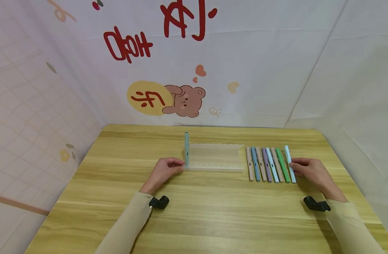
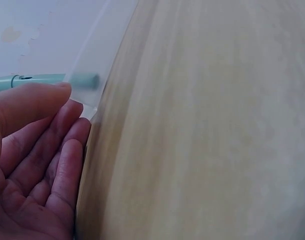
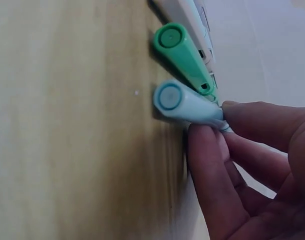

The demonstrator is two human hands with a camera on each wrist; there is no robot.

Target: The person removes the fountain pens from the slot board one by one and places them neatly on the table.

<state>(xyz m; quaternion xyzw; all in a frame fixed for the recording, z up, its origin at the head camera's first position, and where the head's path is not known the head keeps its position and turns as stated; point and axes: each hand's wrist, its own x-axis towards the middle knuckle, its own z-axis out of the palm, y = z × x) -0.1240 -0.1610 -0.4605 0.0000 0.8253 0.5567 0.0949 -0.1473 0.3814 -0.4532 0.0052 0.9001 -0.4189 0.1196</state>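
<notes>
A translucent plastic pen stand (image 1: 214, 168) lies mid-table, with a teal pen (image 1: 186, 150) upright at its left end. My left hand (image 1: 165, 172) holds the stand's left corner between thumb and fingers; in the left wrist view the thumb (image 2: 39, 102) lies beside the teal pen's lower end. On the right, my right hand (image 1: 312, 172) pinches a light blue pen (image 1: 288, 155) at the end of a row. The right wrist view shows this pen (image 3: 185, 102) between thumb and fingers, its end pointing at the camera. A green pen (image 1: 283, 165) lies next to it.
Several more pens lie side by side right of the stand, among them a purple pen (image 1: 266, 165) and a blue pen (image 1: 255, 164). The wooden table (image 1: 213, 215) meets a printed white cloth (image 1: 257, 70) at the back and sides. Each wrist carries a black camera mount.
</notes>
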